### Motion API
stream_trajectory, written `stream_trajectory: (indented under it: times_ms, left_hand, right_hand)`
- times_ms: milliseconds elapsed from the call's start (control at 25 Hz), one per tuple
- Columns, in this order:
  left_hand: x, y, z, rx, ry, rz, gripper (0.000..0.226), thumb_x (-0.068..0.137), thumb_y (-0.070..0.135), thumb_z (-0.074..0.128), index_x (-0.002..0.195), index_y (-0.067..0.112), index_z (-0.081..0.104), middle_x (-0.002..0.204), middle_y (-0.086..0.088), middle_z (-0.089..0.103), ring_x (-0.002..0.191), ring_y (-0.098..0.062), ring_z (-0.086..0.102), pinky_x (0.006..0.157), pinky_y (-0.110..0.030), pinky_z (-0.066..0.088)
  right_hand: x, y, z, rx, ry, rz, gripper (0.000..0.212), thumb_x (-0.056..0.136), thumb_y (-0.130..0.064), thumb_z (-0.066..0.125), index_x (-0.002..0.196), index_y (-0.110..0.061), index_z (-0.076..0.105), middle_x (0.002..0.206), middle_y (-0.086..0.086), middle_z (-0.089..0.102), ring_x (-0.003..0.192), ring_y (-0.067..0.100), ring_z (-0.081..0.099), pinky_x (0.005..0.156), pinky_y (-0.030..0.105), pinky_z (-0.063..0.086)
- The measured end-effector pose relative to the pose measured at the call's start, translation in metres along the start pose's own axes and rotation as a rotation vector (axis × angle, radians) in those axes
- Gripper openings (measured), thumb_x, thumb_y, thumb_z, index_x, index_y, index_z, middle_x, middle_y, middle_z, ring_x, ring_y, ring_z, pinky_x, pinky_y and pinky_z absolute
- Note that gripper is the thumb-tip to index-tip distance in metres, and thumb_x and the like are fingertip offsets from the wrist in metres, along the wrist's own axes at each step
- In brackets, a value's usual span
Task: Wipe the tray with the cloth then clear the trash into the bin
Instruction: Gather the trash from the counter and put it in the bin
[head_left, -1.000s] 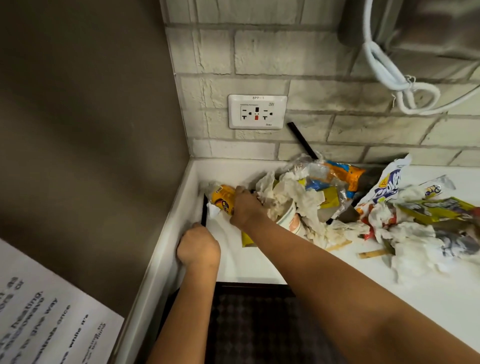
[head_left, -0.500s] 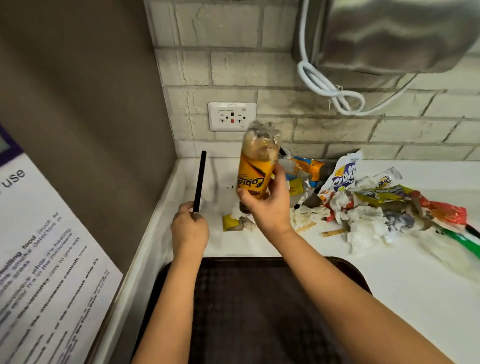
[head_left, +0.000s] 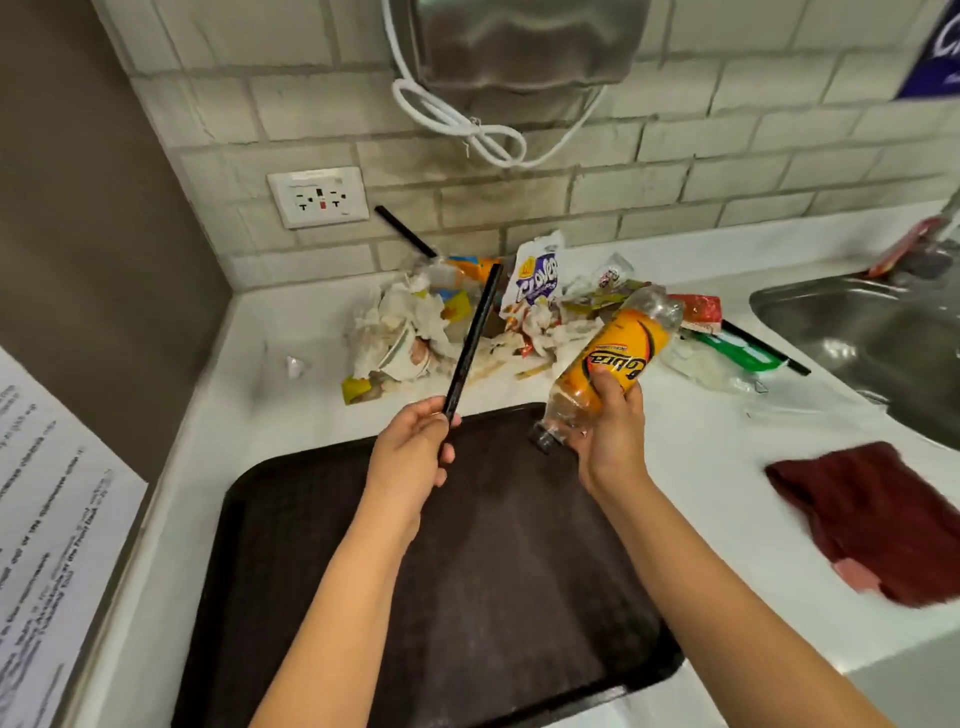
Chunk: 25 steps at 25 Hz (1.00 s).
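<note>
A dark brown tray (head_left: 311, 545) lies on the white counter in front of me. My left hand (head_left: 413, 454) grips the lower end of a black straw (head_left: 472, 338) that points up and away. My right hand (head_left: 608, 431) holds a crushed plastic bottle with an orange label (head_left: 618, 353), tilted with its neck down over the tray's far edge. A pile of trash (head_left: 415, 322), tissues, wrappers and a paper cup, lies against the back wall behind both hands. A dark red cloth (head_left: 872, 514) lies flat on the counter to the right of the tray. No bin is in view.
A steel sink (head_left: 862, 332) is set into the counter at the right. A wall socket (head_left: 317, 197) sits above the corner, and a steel dispenser with a white cord (head_left: 457, 119) hangs overhead. A printed notice (head_left: 47, 519) is on the left wall.
Both hands have pulled back from the corner toward me, above the tray's far edge. The bottle has gone from upright to tilted neck-down; the straw now leans right.
</note>
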<state>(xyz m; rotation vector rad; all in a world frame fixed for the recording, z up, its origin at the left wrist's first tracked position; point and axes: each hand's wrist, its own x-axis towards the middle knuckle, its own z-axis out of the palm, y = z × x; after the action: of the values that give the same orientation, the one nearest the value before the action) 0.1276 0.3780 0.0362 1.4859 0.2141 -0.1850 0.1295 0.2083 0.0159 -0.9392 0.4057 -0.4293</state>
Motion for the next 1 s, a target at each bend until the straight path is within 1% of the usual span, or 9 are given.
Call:
stream_trajectory:
  times_ms: [200, 280, 400, 480, 560, 720, 840, 920, 1000]
  left_hand:
    - [-0.037, -0.021, 0.036, 0.047, -0.089, -0.05, 0.021, 0.093, 0.005, 0.047, 0.109, 0.015, 0.056, 0.09, -0.002, 0.061, 0.057, -0.009, 0.046, 0.043, -0.02, 0.033]
    - [-0.052, -0.03, 0.05, 0.072, -0.114, -0.041, 0.024, 0.092, 0.003, 0.046, 0.11, 0.014, 0.056, 0.09, -0.002, 0.06, 0.058, -0.009, 0.047, 0.044, -0.02, 0.033]
    - [-0.081, -0.045, 0.081, 0.119, -0.131, -0.011, 0.028, 0.089, -0.002, 0.045, 0.111, 0.011, 0.057, 0.086, -0.002, 0.058, 0.058, -0.009, 0.048, 0.044, -0.019, 0.037]
    - [-0.106, -0.058, 0.109, 0.149, -0.132, -0.005, 0.025, 0.089, -0.002, 0.046, 0.107, 0.01, 0.059, 0.084, -0.001, 0.061, 0.058, -0.009, 0.053, 0.047, -0.018, 0.044]
    - [-0.135, -0.076, 0.135, 0.109, -0.166, -0.034, 0.019, 0.091, -0.001, 0.047, 0.098, 0.013, 0.059, 0.084, -0.001, 0.065, 0.058, -0.008, 0.057, 0.051, -0.019, 0.047]
    - [-0.211, -0.138, 0.196, -0.06, -0.233, -0.178, 0.019, 0.093, -0.001, 0.044, 0.09, 0.014, 0.055, 0.083, -0.001, 0.067, 0.05, -0.005, 0.055, 0.046, -0.018, 0.041]
    - [-0.261, -0.192, 0.225, -0.087, -0.213, -0.297, 0.023, 0.093, -0.004, 0.039, 0.088, 0.013, 0.055, 0.076, 0.0, 0.066, 0.046, -0.003, 0.051, 0.043, -0.016, 0.037]
    - [-0.288, -0.226, 0.226, -0.052, -0.173, -0.384, 0.024, 0.093, -0.005, 0.039, 0.088, 0.012, 0.055, 0.073, -0.001, 0.066, 0.047, -0.006, 0.048, 0.045, -0.018, 0.035]
    - [-0.312, -0.261, 0.222, 0.03, -0.166, -0.47, 0.023, 0.093, -0.005, 0.039, 0.088, 0.01, 0.056, 0.077, -0.005, 0.066, 0.053, -0.011, 0.047, 0.049, -0.021, 0.034]
  right_hand:
    - [-0.017, -0.005, -0.046, 0.0, 0.064, 0.002, 0.025, 0.091, -0.027, 0.053, 0.113, -0.018, 0.047, 0.096, 0.006, 0.058, 0.08, 0.02, 0.059, 0.062, 0.029, 0.049]
    - [-0.024, -0.014, -0.069, -0.013, 0.059, 0.012, 0.03, 0.089, -0.032, 0.053, 0.113, -0.017, 0.046, 0.094, 0.006, 0.057, 0.077, 0.021, 0.058, 0.06, 0.028, 0.047]
    - [-0.039, -0.041, -0.118, -0.049, 0.039, 0.035, 0.031, 0.086, -0.035, 0.054, 0.109, -0.017, 0.042, 0.084, 0.004, 0.056, 0.062, 0.017, 0.061, 0.055, 0.028, 0.049]
    - [-0.054, -0.061, -0.157, -0.077, -0.005, 0.092, 0.042, 0.078, -0.04, 0.056, 0.112, -0.018, 0.042, 0.086, 0.005, 0.057, 0.064, 0.021, 0.063, 0.06, 0.037, 0.052]
    - [-0.072, -0.077, -0.197, -0.12, -0.056, 0.128, 0.048, 0.072, -0.044, 0.053, 0.114, -0.023, 0.043, 0.088, 0.005, 0.058, 0.067, 0.027, 0.063, 0.053, 0.038, 0.054]
    - [-0.106, -0.107, -0.306, -0.304, -0.059, 0.073, 0.055, 0.078, -0.046, 0.048, 0.128, -0.022, 0.041, 0.099, 0.005, 0.063, 0.055, 0.024, 0.063, 0.041, 0.027, 0.048]
    - [-0.126, -0.115, -0.386, -0.354, 0.05, 0.083, 0.057, 0.078, -0.044, 0.05, 0.128, -0.017, 0.039, 0.087, 0.004, 0.06, 0.046, 0.019, 0.059, 0.04, 0.026, 0.047]
    - [-0.143, -0.109, -0.426, -0.374, 0.113, 0.095, 0.059, 0.068, -0.04, 0.06, 0.12, -0.02, 0.039, 0.087, 0.006, 0.058, 0.048, 0.019, 0.058, 0.039, 0.025, 0.046]
    - [-0.164, -0.093, -0.466, -0.428, 0.13, 0.124, 0.062, 0.052, -0.035, 0.061, 0.109, -0.026, 0.04, 0.087, 0.013, 0.056, 0.049, 0.021, 0.055, 0.039, 0.024, 0.044]
